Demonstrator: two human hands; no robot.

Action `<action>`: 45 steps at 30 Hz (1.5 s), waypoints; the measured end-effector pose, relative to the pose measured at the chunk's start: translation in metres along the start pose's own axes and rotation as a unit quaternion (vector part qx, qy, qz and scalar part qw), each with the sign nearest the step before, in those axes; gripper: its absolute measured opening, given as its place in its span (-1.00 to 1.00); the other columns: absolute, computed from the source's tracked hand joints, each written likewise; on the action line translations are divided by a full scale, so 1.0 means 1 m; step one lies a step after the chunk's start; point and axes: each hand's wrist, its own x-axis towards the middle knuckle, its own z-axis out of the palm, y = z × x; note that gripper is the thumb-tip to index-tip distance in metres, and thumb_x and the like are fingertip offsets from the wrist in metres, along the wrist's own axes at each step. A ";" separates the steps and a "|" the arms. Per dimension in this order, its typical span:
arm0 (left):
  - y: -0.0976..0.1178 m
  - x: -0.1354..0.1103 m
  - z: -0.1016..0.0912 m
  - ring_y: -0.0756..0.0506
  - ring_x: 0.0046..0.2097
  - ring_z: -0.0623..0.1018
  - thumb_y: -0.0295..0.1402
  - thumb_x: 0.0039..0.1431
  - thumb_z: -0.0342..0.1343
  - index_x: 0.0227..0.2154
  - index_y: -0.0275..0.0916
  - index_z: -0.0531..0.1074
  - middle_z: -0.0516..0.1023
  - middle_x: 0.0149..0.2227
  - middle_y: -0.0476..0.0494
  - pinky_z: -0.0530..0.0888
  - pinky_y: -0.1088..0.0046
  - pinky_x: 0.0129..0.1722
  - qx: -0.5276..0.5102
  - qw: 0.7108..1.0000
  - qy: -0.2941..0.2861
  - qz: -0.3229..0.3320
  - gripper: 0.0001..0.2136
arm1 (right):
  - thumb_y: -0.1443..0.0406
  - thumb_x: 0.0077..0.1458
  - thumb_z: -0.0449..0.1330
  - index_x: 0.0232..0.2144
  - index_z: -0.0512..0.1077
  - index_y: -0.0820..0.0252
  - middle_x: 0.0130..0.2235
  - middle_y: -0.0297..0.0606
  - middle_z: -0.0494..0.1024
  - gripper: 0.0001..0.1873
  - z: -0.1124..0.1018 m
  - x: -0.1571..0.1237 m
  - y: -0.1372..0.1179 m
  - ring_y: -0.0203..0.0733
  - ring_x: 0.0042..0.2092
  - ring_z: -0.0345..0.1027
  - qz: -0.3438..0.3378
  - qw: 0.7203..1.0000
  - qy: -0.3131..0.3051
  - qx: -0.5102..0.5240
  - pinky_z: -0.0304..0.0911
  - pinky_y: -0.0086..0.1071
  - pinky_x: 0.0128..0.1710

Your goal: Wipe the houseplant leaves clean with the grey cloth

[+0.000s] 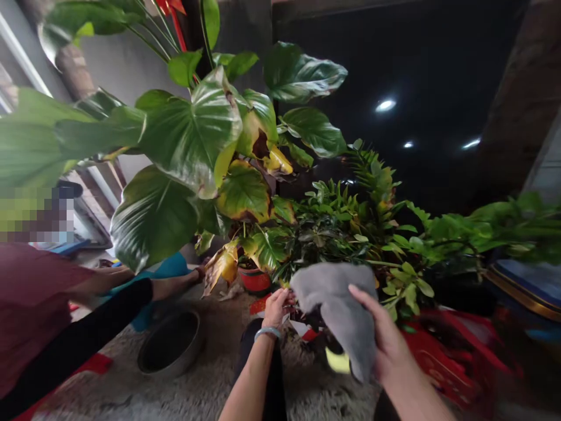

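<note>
My right hand [385, 342] is closed on a grey cloth [339, 304] that drapes over its fingers, with a bit of yellow showing at the cloth's lower edge. My left hand [276, 307], a bracelet on its wrist, is closed around something low among the leaves of a dark-leaved plant [333, 228]; I cannot make out what it grips. Both hands are in front of a cluster of potted plants. A tall plant with large glossy leaves [188, 134], some yellowed and browned, rises from a red pot [255, 280].
A person in a dark red top [30, 304] sits at the left, an arm stretched toward the plants. An empty round metal bowl [170, 345] lies on the pale rug [210, 380]. Red objects [438, 356] lie at the right, under a leafy green shrub [460, 234].
</note>
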 end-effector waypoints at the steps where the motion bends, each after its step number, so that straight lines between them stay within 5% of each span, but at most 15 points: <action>1: 0.000 0.000 0.000 0.01 -0.55 0.43 -0.02 -0.56 0.46 -0.65 -0.24 0.42 0.53 -0.59 -0.05 0.37 0.46 -0.52 0.001 1.000 -0.001 -0.003 -0.52 | 0.36 -0.33 0.45 -0.40 0.55 0.19 -0.55 -0.28 0.66 -0.69 0.011 0.003 -0.015 0.04 -0.41 0.61 -0.039 0.999 -0.002 0.019 0.54 -0.14 -0.24; 5: 0.000 -0.001 0.001 0.00 -0.54 0.44 0.00 -0.59 0.47 -0.62 -0.27 0.43 0.54 -0.57 -0.08 0.36 0.45 -0.52 -0.003 1.000 0.010 -0.002 -0.48 | 0.40 -0.26 0.35 -0.43 0.51 0.10 -0.56 -0.35 0.65 -0.78 0.024 0.032 -0.046 0.05 -0.34 0.63 -0.104 0.992 0.039 0.056 0.55 -0.14 -0.19; 9: 0.002 -0.001 0.000 0.02 -0.55 0.44 0.01 -0.61 0.47 -0.63 -0.28 0.45 0.55 -0.58 -0.08 0.36 0.47 -0.53 -0.007 1.000 0.019 -0.004 -0.48 | 0.32 -0.25 0.36 -0.58 0.47 0.09 -0.68 -0.26 0.56 -0.88 -0.014 0.043 -0.009 0.19 -0.28 0.63 -0.018 0.996 0.090 0.010 0.53 -0.02 -0.18; 12: 0.003 -0.001 0.000 0.03 -0.54 0.43 0.01 -0.59 0.47 -0.65 -0.28 0.45 0.54 -0.59 -0.07 0.35 0.50 -0.54 -0.005 1.000 0.011 0.003 -0.49 | 0.27 -0.36 0.43 -0.58 0.51 0.15 -0.65 -0.19 0.59 -0.81 -0.034 0.027 0.018 0.22 -0.32 0.62 0.055 0.996 0.067 -0.031 0.53 -0.01 -0.21; 16: 0.005 -0.003 0.003 0.03 -0.56 0.42 0.01 -0.66 0.48 -0.67 -0.29 0.45 0.52 -0.61 -0.05 0.36 0.50 -0.54 -0.013 1.000 0.019 -0.005 -0.47 | 0.37 -0.46 0.43 -0.51 0.55 0.17 -0.59 -0.25 0.64 -0.71 -0.012 0.010 -0.009 0.11 -0.41 0.60 -0.020 0.998 0.055 0.012 0.54 -0.10 -0.25; 19: 0.007 -0.005 0.005 0.03 -0.57 0.42 0.01 -0.73 0.48 -0.66 -0.29 0.44 0.54 -0.60 -0.07 0.36 0.49 -0.55 -0.021 0.999 0.031 -0.008 -0.44 | 0.45 -0.46 0.37 -0.50 0.54 0.12 -0.57 -0.31 0.65 -0.70 0.012 0.020 -0.046 0.06 -0.40 0.60 -0.124 0.990 0.042 0.053 0.54 -0.14 -0.27; 21: 0.008 -0.006 0.005 0.03 -0.57 0.43 0.01 -0.73 0.48 -0.66 -0.28 0.44 0.54 -0.60 -0.07 0.36 0.49 -0.55 -0.019 0.999 0.035 -0.005 -0.44 | 0.47 -0.44 0.36 -0.54 0.53 0.11 -0.60 -0.30 0.63 -0.72 0.016 0.032 -0.053 0.07 -0.39 0.60 -0.119 0.991 0.036 0.039 0.54 -0.14 -0.30; 25: 0.008 -0.005 0.003 0.02 -0.56 0.43 -0.01 -0.67 0.47 -0.67 -0.26 0.42 0.54 -0.60 -0.07 0.36 0.50 -0.54 -0.016 0.999 0.029 0.000 -0.49 | 0.39 -0.39 0.40 -0.63 0.49 0.12 -0.68 -0.25 0.57 -0.83 -0.005 0.036 -0.016 0.09 -0.47 0.57 -0.007 0.998 0.053 -0.022 0.53 -0.12 -0.37; 29: 0.005 -0.003 0.000 0.02 -0.55 0.42 -0.08 -0.55 0.45 -0.69 -0.25 0.42 0.49 -0.62 -0.03 0.34 0.50 -0.53 -0.009 1.000 0.012 0.009 -0.58 | 0.31 -0.45 0.45 -0.51 0.56 0.24 -0.60 -0.18 0.62 -0.71 -0.014 0.004 0.014 0.06 -0.50 0.56 0.050 0.997 0.018 -0.063 0.51 -0.17 -0.39; 32: 0.003 -0.001 -0.001 0.00 -0.53 0.43 -0.11 -0.48 0.43 -0.67 -0.24 0.42 0.50 -0.61 -0.05 0.37 0.45 -0.50 -0.008 1.000 0.005 0.007 -0.62 | 0.30 -0.47 0.47 -0.40 0.57 0.21 -0.49 -0.21 0.68 -0.58 0.004 -0.008 -0.009 0.04 -0.45 0.58 -0.046 0.998 0.000 -0.042 0.51 -0.17 -0.34; 36: 0.003 -0.001 0.001 0.00 -0.56 0.44 -0.10 -0.53 0.45 -0.65 -0.25 0.42 0.57 -0.57 -0.12 0.37 0.46 -0.52 -0.017 1.000 0.015 -0.002 -0.58 | 0.38 -0.41 0.39 -0.35 0.55 0.11 -0.45 -0.35 0.70 -0.59 0.021 0.014 -0.048 0.02 -0.32 0.61 -0.192 0.980 0.027 0.036 0.52 -0.17 -0.18; 41: 0.005 0.000 0.001 0.00 -0.60 0.44 -0.13 -0.58 0.44 -0.65 -0.26 0.42 0.57 -0.60 -0.13 0.37 0.46 -0.57 -0.032 0.997 0.066 0.026 -0.58 | 0.36 -0.29 0.33 -0.52 0.48 0.11 -0.67 -0.30 0.57 -0.84 -0.021 0.038 -0.014 0.14 -0.28 0.62 -0.012 0.991 0.132 -0.021 0.51 -0.08 -0.14; 45: 0.009 0.013 -0.011 0.04 -0.65 0.36 -0.15 -0.39 0.37 -0.63 -0.23 0.40 0.49 -0.66 -0.05 0.30 0.50 -0.63 -0.028 0.979 0.189 0.068 -0.67 | 0.28 -0.28 0.39 -0.47 0.56 0.19 -0.57 -0.16 0.64 -0.79 -0.063 0.018 0.026 0.22 -0.16 0.61 0.095 0.987 0.115 -0.055 0.49 -0.04 -0.09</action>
